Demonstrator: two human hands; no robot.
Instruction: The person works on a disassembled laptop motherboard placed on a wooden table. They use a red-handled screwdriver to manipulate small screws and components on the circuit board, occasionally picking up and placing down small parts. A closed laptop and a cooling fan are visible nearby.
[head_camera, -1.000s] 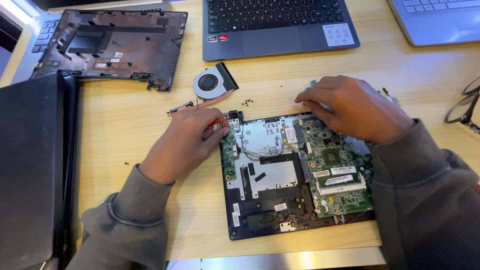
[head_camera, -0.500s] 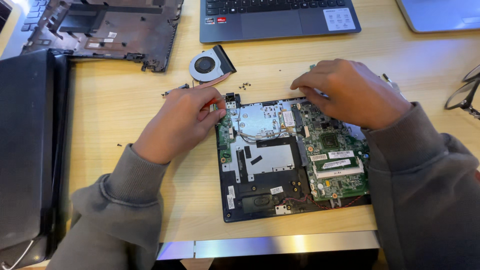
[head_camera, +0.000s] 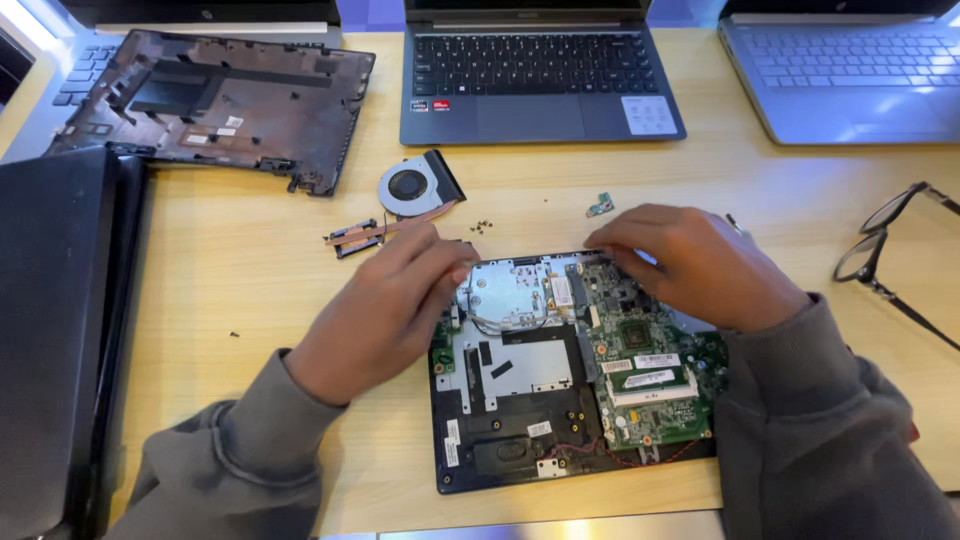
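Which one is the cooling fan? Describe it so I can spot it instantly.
Start at the opened laptop base under both hands. Just beyond the left hand lies the cooling fan: a round grey housing with a black block, copper pipe attached, the only circular part on the wooden table.

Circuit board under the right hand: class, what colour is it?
Green, seen in the head view: the circuit board under the right hand.

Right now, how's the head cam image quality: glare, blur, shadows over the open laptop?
Head view: even, soft light, only faint shadows under the left hand and right hand. Mild glare on the metal plate inside the open laptop and on the bright strip along the table edge. The circuit board is sharp, no motion blur on the hands. Slight wide-angle bending at the frame edges.
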